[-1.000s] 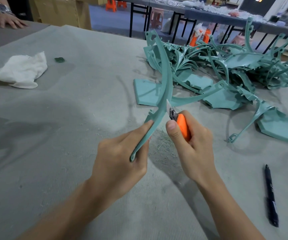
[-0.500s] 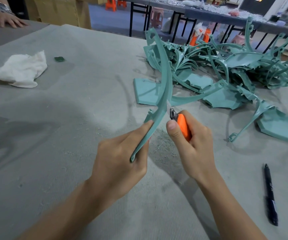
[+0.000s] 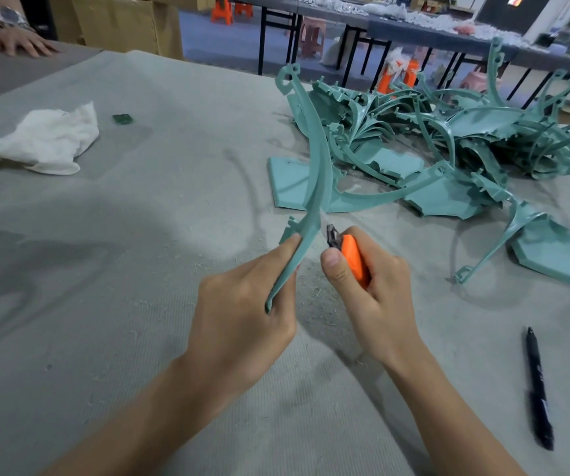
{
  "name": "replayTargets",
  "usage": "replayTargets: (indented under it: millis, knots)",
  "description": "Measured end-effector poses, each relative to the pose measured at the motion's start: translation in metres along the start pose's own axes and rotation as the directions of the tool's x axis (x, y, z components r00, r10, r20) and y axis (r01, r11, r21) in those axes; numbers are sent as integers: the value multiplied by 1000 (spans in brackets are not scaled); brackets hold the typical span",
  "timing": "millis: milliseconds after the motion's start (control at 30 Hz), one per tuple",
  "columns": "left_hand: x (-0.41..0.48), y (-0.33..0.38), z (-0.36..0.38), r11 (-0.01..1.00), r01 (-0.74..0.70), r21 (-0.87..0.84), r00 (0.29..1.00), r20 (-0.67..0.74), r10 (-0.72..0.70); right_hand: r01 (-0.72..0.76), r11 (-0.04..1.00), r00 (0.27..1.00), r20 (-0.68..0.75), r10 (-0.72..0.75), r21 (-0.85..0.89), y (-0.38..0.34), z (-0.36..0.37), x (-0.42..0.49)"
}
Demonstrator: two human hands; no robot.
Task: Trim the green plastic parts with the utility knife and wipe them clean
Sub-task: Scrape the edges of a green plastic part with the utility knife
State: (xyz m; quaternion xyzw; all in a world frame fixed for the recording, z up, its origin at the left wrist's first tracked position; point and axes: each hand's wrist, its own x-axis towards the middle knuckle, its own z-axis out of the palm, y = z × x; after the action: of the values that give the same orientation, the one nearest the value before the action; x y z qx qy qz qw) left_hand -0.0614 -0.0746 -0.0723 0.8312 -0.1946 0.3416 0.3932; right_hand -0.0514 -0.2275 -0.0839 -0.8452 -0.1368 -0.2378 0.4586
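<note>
- Head view: the left hand (image 3: pixel 239 317) sits near the middle of the frame. Its grip is clenched round the lower end of a long curved green part (image 3: pixel 317 159), with the index finger laid along the strip.
- The green part is held up off the surface (image 3: pixel 105 304). It arcs away toward 12 o'clock and ends in a small looped tip.
- The right hand (image 3: pixel 376 297) is just beside it at 3 o'clock, grip wrapped tight round the orange utility knife (image 3: pixel 354 257), thumb on the near side of the handle.
- The knife's dark nose points at 11 o'clock, right next to the strip's edge. Can't tell if the blade is actually touching the plastic.
- Fine shavings (image 3: pixel 314 293) lie on the surface under and between the hands.
- A big tangled pile of green parts (image 3: pixel 448 139) sits at 2 o'clock, well apart from the hands.
- A crumpled white cloth (image 3: pixel 46 139) lies at 10 o'clock, with a small dark green scrap (image 3: pixel 122 118) just beside it at its 2 o'clock.
- A black pen (image 3: pixel 537 389) lies at 4 o'clock.
- Another person's hand (image 3: pixel 22 42) rests flat at the far 10 o'clock corner.
</note>
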Motion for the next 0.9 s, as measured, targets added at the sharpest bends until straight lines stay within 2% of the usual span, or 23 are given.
replayTargets:
  millis: [200,400,533,700,900]
  knots:
    - [0,-2,0,1000,4,-22,1000,-21,-5,29,999,998,51,-30,23,0,0,-3]
    - [-4,-3,2,998,-50,-23,999,-12,50,-19,999,1000,1,19,30,2,-4,1]
    - [-2,-4,1,999,-38,-27,999,-11,38,26,999,998,52,-29,46,1,-5,-1]
    - [2,-6,0,999,-47,-11,999,-14,47,-8,1000,999,47,9,-7,0,-3,3]
    - [0,-6,0,998,-65,22,997,-31,66,17,995,1000,-7,-18,-99,2,-2,4]
